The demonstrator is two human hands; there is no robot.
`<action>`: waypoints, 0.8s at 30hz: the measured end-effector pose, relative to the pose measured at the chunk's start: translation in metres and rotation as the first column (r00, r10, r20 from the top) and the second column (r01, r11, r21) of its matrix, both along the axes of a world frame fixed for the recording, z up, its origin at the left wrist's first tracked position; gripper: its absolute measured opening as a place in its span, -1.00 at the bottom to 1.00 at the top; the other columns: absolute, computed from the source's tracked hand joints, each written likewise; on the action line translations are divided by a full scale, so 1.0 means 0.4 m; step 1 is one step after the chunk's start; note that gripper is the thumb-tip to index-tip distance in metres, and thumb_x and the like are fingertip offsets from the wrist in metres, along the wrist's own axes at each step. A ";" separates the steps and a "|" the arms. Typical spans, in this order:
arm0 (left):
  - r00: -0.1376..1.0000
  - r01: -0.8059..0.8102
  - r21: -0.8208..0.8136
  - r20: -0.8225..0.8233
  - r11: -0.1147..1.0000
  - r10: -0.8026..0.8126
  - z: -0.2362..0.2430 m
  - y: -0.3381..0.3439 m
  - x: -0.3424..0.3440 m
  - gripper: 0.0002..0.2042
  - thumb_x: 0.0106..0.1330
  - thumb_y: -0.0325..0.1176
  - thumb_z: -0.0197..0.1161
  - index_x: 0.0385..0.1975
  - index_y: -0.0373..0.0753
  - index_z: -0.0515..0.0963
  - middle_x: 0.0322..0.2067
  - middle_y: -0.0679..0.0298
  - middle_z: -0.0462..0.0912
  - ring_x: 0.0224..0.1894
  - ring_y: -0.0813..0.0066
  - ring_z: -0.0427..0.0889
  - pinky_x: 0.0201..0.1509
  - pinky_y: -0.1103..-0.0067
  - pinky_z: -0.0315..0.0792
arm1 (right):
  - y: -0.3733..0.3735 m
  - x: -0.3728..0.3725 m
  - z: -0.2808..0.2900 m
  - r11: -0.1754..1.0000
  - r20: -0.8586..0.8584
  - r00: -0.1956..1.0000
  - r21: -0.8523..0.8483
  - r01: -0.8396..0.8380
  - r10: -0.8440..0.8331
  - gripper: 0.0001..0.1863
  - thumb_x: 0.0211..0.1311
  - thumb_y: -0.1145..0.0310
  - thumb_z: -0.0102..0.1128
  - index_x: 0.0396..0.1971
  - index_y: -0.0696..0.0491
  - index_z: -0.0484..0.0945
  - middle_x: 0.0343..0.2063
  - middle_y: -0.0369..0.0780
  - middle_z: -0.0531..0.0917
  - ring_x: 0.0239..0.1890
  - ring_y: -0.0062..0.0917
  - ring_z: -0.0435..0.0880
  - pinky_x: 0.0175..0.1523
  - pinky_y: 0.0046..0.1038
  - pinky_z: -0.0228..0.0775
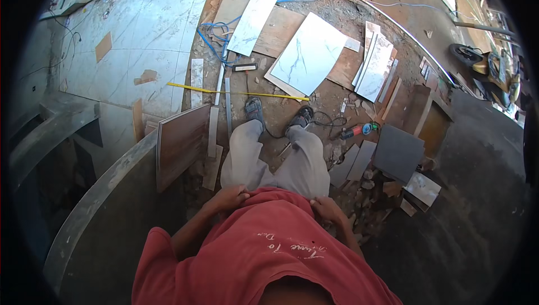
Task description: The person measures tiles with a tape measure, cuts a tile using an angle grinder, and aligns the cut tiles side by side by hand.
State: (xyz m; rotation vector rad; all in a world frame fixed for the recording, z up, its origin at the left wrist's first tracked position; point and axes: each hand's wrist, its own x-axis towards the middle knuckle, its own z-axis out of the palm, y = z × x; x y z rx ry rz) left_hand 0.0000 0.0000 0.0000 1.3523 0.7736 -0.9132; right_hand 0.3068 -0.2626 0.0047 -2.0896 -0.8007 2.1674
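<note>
Both my hands are at the hem of my red shirt (281, 218). My left hand (234, 196) has its fingers curled on the cloth at the waist, and my right hand (323, 206) grips the hem on the other side. Below them are my grey trousers (244, 153) and sandaled feet. Beyond my feet a yellow measuring tape (236, 91) stretches across the ground, with a white marble-look tile (309, 52) just past it. A red angle grinder (353, 131) lies right of my right foot, and a dark cord loops beside it.
Laid white tiles (135, 18) fill the upper left. A curved concrete edge (106, 187) and leaning brown panels (182, 145) are at my left. Several cut pieces, grey slabs (396, 153), rubble and a blue hose (210, 41) lie about. A motorbike (488, 66) stands far right.
</note>
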 end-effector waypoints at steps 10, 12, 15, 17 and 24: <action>0.979 0.133 -0.214 0.180 0.968 -0.095 -0.403 0.010 0.130 -0.55 0.40 -0.02 0.07 0.03 -0.30 0.49 -0.08 -0.04 0.62 -0.02 0.07 0.60 0.05 0.34 0.42 | 0.214 0.239 -0.399 0.997 -0.513 0.854 -0.037 0.073 -0.082 -0.64 0.42 0.16 0.05 -0.06 0.16 0.54 -0.34 -0.20 0.64 -0.34 -0.56 0.62 -0.18 -0.44 0.47; 0.978 0.129 -0.081 0.177 0.988 -0.113 -0.597 0.134 0.289 -0.57 0.39 -0.05 0.09 0.02 -0.30 0.50 -0.12 -0.02 0.63 -0.05 0.03 0.60 0.03 0.32 0.42 | 0.249 0.327 -0.691 0.843 -0.325 0.824 0.123 0.524 -0.465 -0.63 0.41 0.17 0.09 -0.02 0.17 0.51 -0.35 -0.22 0.64 -0.32 -0.59 0.63 -0.15 -0.49 0.47; 0.941 -0.012 0.316 0.324 0.949 -0.096 -1.040 0.297 0.508 -0.63 0.29 -0.22 0.19 -0.03 -0.37 0.48 -0.23 -0.04 0.63 -0.19 -0.02 0.63 -0.11 0.29 0.47 | 0.318 0.515 -1.103 0.619 -0.026 0.669 0.352 0.702 -0.743 -0.65 0.38 0.24 0.09 0.00 0.17 0.46 -0.30 -0.23 0.64 -0.28 -0.58 0.64 -0.21 -0.51 0.46; 0.952 -0.038 0.574 0.269 0.818 -0.144 -1.302 0.386 0.622 -0.57 0.26 -0.25 0.24 0.05 -0.37 0.42 -0.20 -0.04 0.63 -0.15 -0.05 0.62 -0.07 0.24 0.47 | 0.286 0.560 -1.392 0.733 0.182 0.743 0.424 0.532 -0.644 -0.64 0.36 0.25 0.10 0.00 0.18 0.46 -0.29 -0.21 0.64 -0.27 -0.56 0.64 -0.22 -0.50 0.46; 0.904 0.020 0.768 0.259 0.640 -0.339 -1.805 0.507 0.700 -0.31 0.15 -0.26 0.37 0.25 -0.32 0.21 0.17 -0.14 0.35 0.15 -0.11 0.45 0.20 0.22 0.38 | 0.268 0.484 -1.940 0.538 0.087 0.572 0.479 0.694 -0.816 -0.54 0.19 0.24 0.26 -0.04 0.27 0.46 -0.25 -0.02 0.67 -0.20 -0.34 0.68 -0.09 -0.30 0.48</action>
